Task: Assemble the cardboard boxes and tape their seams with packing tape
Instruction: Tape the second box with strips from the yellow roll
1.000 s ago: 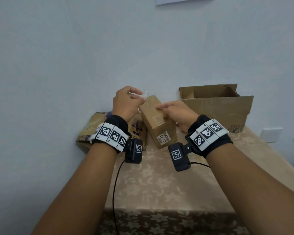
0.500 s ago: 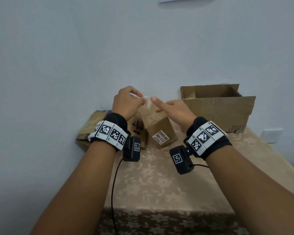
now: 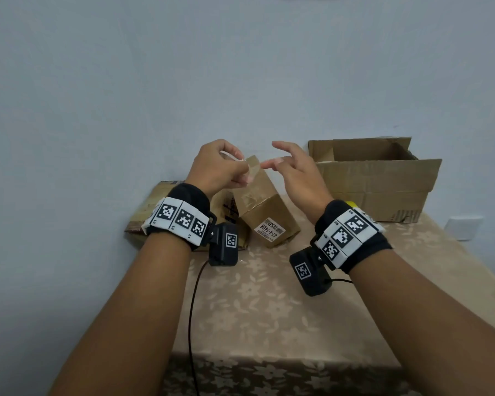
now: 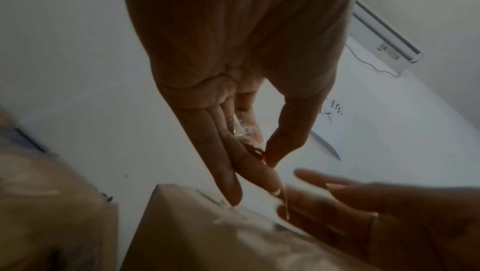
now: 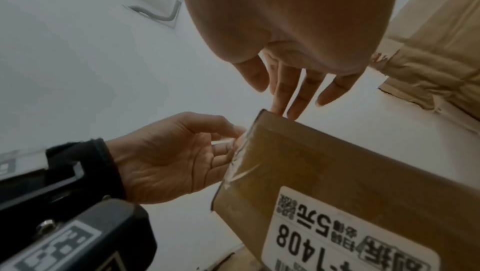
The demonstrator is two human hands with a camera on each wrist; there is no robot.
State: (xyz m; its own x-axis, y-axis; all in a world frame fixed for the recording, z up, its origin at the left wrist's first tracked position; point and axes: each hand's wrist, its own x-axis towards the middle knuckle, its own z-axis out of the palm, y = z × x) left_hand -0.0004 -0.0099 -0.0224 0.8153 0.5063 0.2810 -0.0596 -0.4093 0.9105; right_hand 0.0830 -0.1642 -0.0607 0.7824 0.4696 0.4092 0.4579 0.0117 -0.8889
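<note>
A small brown cardboard box (image 3: pixel 265 207) with a white label stands tilted on the table, its lower end on the cloth. Clear tape (image 3: pixel 250 170) runs up its top face to the raised end. My left hand (image 3: pixel 235 164) pinches the loose end of that tape; in the left wrist view the tape (image 4: pixel 244 131) looks crumpled between the fingers. My right hand (image 3: pixel 280 158) hovers just right of the box's raised end, fingers spread and holding nothing. In the right wrist view its fingertips (image 5: pixel 283 109) sit close to the box (image 5: pixel 337 172) edge.
A larger open cardboard box (image 3: pixel 375 184) stands at the back right against the wall. Flattened cardboard (image 3: pixel 149 212) lies at the back left behind the small box. Something yellow (image 3: pixel 350 203) peeks out behind my right wrist. The floral tablecloth (image 3: pixel 269 310) covers the table.
My right hand has come off the box's top face and spread its fingers in the air. The left hand keeps pinching the tape, and the box's raised end has tipped higher.
</note>
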